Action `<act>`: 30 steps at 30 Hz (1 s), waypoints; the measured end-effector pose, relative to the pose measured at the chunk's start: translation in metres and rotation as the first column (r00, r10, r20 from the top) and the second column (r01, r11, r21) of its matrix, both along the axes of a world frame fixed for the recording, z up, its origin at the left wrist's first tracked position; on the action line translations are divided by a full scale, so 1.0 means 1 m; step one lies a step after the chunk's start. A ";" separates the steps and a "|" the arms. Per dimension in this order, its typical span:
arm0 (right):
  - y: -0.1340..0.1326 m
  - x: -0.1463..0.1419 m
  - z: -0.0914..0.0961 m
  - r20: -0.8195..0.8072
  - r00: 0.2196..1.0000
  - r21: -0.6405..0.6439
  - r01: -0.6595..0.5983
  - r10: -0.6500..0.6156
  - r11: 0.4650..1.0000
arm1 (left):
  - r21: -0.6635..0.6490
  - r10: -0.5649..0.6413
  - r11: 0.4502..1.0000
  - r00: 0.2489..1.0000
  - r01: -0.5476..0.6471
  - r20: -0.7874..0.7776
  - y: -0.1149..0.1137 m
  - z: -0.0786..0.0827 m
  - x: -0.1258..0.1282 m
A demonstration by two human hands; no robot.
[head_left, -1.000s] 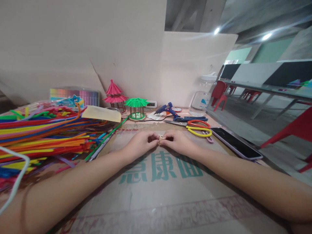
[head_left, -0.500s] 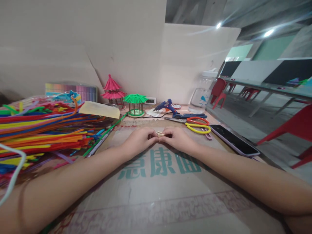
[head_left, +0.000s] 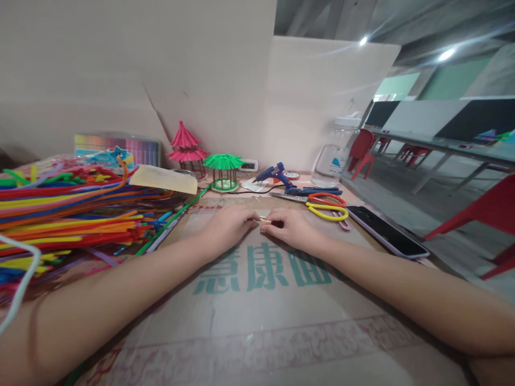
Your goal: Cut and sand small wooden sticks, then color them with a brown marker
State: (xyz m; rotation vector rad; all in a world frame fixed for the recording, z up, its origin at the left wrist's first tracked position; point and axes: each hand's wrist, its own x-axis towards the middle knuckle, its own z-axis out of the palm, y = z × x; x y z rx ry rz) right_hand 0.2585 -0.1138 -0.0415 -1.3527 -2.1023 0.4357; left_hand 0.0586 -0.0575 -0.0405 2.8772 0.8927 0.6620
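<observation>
My right hand (head_left: 294, 229) pinches a small pale, ridged piece (head_left: 265, 221) between thumb and fingertips. It looks like short cream-coloured strips side by side, but it is too small to name for sure. From the other side my left hand (head_left: 232, 228) closes its fingertips on the left end of the same piece. Both hands are low over a cardboard sheet (head_left: 241, 332) with green printed characters. Beyond them stand a small green-roofed pavilion model (head_left: 224, 172) and a pink two-tiered pavilion model (head_left: 185, 150).
Many coloured pipe cleaners (head_left: 72, 214) lie heaped at left, before a marker set (head_left: 140, 150). A blue glue gun (head_left: 273, 172), scissors (head_left: 326, 206), a phone (head_left: 388, 231) and a water bottle (head_left: 332, 155) are at the back and right. A white cable (head_left: 34, 268) curves at far left.
My left thumb and fingers have shifted slightly back and left, so more of the small pale piece shows. My right hand stays nearly in place.
</observation>
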 end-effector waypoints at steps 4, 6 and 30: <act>0.001 0.000 -0.001 -0.019 1.000 0.008 -0.018 0.019 1.000 | 0.025 -0.028 0.999 1.000 0.029 -0.012 0.009 -0.002 0.004; 0.001 0.000 -0.001 -0.015 1.000 0.012 -0.025 0.025 1.000 | 0.030 -0.066 0.997 0.997 0.067 -0.047 0.011 -0.002 0.006; 0.000 0.000 0.000 -0.005 1.000 0.020 -0.009 0.009 1.000 | 0.083 -0.017 0.996 0.975 0.036 -0.220 0.004 0.008 -0.009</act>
